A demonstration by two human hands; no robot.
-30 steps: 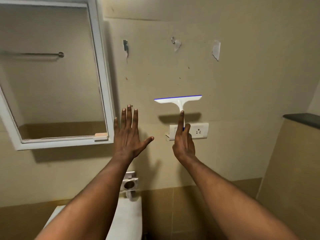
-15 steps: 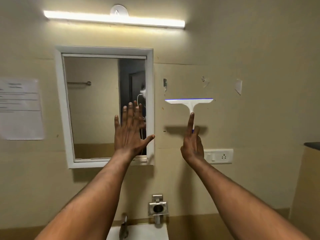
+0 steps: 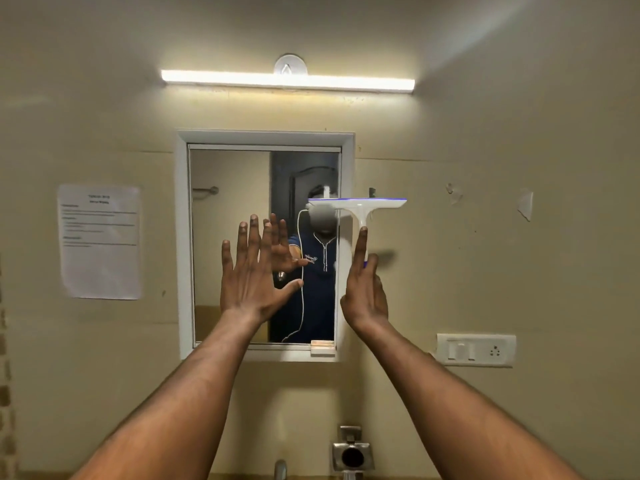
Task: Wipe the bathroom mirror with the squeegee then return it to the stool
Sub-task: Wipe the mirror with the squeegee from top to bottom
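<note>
A white-framed mirror (image 3: 228,244) hangs on the beige wall straight ahead. My right hand (image 3: 365,289) grips the handle of a white squeegee (image 3: 360,206) with a blue blade edge, held upright, index finger stretched along the handle. The blade is level and crosses the mirror's right frame at mid height, half over the glass and half over the wall. My left hand (image 3: 252,271) is raised flat in front of the lower middle of the mirror, fingers spread, holding nothing. The stool is not in view.
A lit tube lamp (image 3: 287,80) runs above the mirror. A printed paper sheet (image 3: 100,241) is stuck left of it. A white switch and socket plate (image 3: 476,350) sits at lower right. A metal wall fitting (image 3: 352,452) and a tap top (image 3: 280,469) show at the bottom edge.
My view has swung up and left, so the mirror now sits centred. The squeegee in my right hand has moved from the bare wall onto the mirror's right edge. My left hand stays raised and spread.
</note>
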